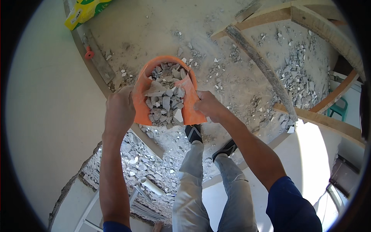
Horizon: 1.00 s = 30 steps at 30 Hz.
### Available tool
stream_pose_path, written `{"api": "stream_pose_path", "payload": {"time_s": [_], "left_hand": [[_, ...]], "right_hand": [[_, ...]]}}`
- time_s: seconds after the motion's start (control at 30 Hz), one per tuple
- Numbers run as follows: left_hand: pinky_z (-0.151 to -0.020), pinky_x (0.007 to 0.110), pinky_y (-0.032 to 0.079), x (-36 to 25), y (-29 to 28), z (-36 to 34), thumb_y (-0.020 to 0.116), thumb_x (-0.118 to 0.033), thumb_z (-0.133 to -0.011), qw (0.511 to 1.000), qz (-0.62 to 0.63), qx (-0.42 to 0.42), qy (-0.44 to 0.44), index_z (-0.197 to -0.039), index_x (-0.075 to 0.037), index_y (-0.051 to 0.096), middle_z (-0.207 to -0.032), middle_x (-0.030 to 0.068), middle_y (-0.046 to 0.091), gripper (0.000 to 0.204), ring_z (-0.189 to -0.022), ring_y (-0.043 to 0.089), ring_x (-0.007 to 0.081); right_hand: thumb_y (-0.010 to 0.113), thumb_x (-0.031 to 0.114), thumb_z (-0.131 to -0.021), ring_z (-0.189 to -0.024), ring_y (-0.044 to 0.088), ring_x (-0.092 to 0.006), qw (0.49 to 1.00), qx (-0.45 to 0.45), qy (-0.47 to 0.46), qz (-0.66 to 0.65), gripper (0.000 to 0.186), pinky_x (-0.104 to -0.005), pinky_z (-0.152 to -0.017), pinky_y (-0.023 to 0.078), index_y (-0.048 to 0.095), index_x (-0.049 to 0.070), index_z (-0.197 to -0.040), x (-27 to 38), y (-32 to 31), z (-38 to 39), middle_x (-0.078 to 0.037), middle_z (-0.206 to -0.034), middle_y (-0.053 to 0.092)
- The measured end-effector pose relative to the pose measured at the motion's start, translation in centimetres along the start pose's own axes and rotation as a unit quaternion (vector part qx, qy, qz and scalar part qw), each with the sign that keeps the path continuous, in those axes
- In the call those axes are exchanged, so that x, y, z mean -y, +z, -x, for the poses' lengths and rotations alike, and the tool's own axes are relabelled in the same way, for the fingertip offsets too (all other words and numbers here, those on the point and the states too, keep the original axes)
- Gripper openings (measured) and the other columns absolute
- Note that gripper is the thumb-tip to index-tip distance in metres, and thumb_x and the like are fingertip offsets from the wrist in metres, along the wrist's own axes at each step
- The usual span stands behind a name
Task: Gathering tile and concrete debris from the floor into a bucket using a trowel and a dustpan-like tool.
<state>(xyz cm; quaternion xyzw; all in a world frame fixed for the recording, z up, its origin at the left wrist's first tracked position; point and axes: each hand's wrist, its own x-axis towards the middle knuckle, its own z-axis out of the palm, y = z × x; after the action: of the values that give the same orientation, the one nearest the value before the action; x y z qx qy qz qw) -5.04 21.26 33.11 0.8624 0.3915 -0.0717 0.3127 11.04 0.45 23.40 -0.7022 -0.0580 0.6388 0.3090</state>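
An orange plastic scoop-like container with a rounded rim and an open near side is held up in front of me. Grey rubble, chunks and flat shards, fills it. My left hand is closed on its left edge. On the opposite edge, my right hand grips with the thumb over the orange wall. The fingers behind the container are hidden on both sides. My feet, in dark sandals, stand just below it on the dusty floor.
Wooden beams lean across the right side above more rubble. Debris, a white pipe and metal strips lie at lower left. A yellow-green bag, a plank and a small orange piece lie along the left wall.
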Motion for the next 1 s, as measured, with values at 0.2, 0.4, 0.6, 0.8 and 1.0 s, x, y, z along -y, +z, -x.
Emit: {"api": "stream_pose_path", "payload": {"time_s": [0.2,0.4,0.6,0.8,1.0], "left_hand": [[-0.076,0.053,0.050,3.6,-0.7,-7.0,0.052,0.003,-0.082,0.986,-0.136,0.092,0.018,-0.088,0.008,0.065,-0.088,0.0305,0.065,0.015,-0.088,0.065,0.0473],[-0.076,0.054,0.050,3.6,-0.7,-6.2,0.052,0.001,-0.083,0.990,-0.091,0.104,0.013,-0.085,0.008,0.065,-0.085,0.0313,0.065,0.015,-0.086,0.064,0.0478],[-0.075,0.050,0.052,2.5,0.3,-1.2,0.056,-0.007,-0.088,0.992,0.003,0.122,-0.044,-0.090,0.007,0.068,-0.081,0.0308,0.065,0.018,-0.081,0.066,0.0442],[-0.074,0.044,0.057,5.8,4.9,2.4,0.067,-0.031,-0.094,0.917,0.287,0.100,-0.258,-0.115,0.005,0.067,-0.103,0.0151,0.070,0.042,-0.079,0.070,0.0287],[-0.091,0.053,0.051,14.1,18.8,3.8,0.073,-0.044,-0.090,0.733,0.489,0.122,-0.457,-0.145,-0.001,0.045,-0.136,0.0155,0.052,0.075,-0.119,0.056,0.0352]], "right_hand": [[0.060,-0.001,-0.077,-0.062,0.055,-0.0139,0.999,0.001,0.033,0.007,0.035,-0.0305,-0.052,0.042,0.065,-0.005,-0.112,0.5,2.7,-3.7,-0.007,-0.078,0.061],[0.059,-0.001,-0.076,-0.068,0.061,-0.0168,0.999,-0.008,0.038,-0.020,0.035,-0.0333,-0.056,0.046,0.067,-0.006,-0.109,0.8,2.5,-2.4,-0.010,-0.086,0.066],[0.059,0.002,-0.074,-0.069,0.062,-0.0177,0.996,-0.004,0.076,-0.050,0.033,-0.0329,-0.056,0.047,0.067,-0.008,-0.104,-2.7,1.3,-1.1,-0.012,-0.084,0.066],[0.059,-0.003,-0.071,-0.072,0.065,-0.0202,0.987,0.008,0.158,-0.002,0.035,-0.0336,-0.062,0.052,0.067,-0.012,-0.103,-5.2,-5.0,3.7,-0.013,-0.087,0.067],[0.056,-0.007,-0.071,-0.083,0.071,-0.0226,0.974,-0.129,0.178,-0.049,0.050,-0.0362,-0.070,0.060,0.061,-0.008,-0.121,-17.3,-16.6,11.8,-0.013,-0.103,0.069]]}}
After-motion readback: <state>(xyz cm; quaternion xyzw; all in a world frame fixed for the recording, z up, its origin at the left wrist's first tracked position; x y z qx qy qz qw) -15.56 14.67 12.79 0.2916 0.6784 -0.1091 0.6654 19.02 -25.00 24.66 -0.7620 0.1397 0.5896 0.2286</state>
